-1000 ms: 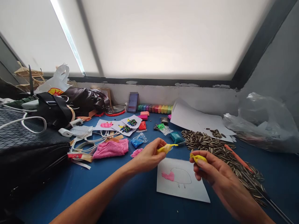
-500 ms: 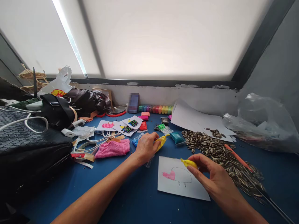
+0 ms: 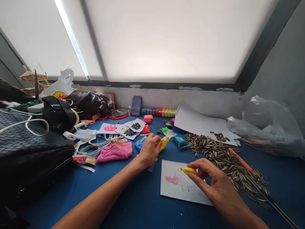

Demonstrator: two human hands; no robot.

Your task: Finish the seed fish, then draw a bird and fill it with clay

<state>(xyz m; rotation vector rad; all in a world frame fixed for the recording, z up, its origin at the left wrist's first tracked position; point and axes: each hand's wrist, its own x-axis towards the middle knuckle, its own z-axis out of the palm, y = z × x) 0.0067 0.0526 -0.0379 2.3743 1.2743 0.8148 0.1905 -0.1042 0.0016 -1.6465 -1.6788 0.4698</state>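
My left hand [image 3: 150, 149] is closed on a packet of yellow clay [image 3: 165, 143], near the blue packet. Between thumb and fingers of my right hand [image 3: 206, 175] is a pinched-off lump of yellow clay [image 3: 189, 171]. It hovers over a white card [image 3: 171, 192] with a pencil outline of a rounded body and short legs. Pink clay [image 3: 172, 179] fills the heart-shaped part at the outline's left. A blue clay packet [image 3: 140, 143] lies partly behind my left hand, and a teal clay packet [image 3: 180, 141] lies beyond the card.
Striped sunflower seeds [image 3: 214, 152] spread on the right, with an orange-handled tool [image 3: 243, 162] across them. White paper sheets [image 3: 200, 122] and a plastic bag [image 3: 271, 127] lie behind. On the left are a pink cloth [image 3: 115, 151], decorated cards [image 3: 130, 131], cables and a black bag [image 3: 35, 143].
My right hand has moved slightly left and down with the yellow clay lump, closer over the drawing. My left hand stays on the yellow packet, almost unmoved.
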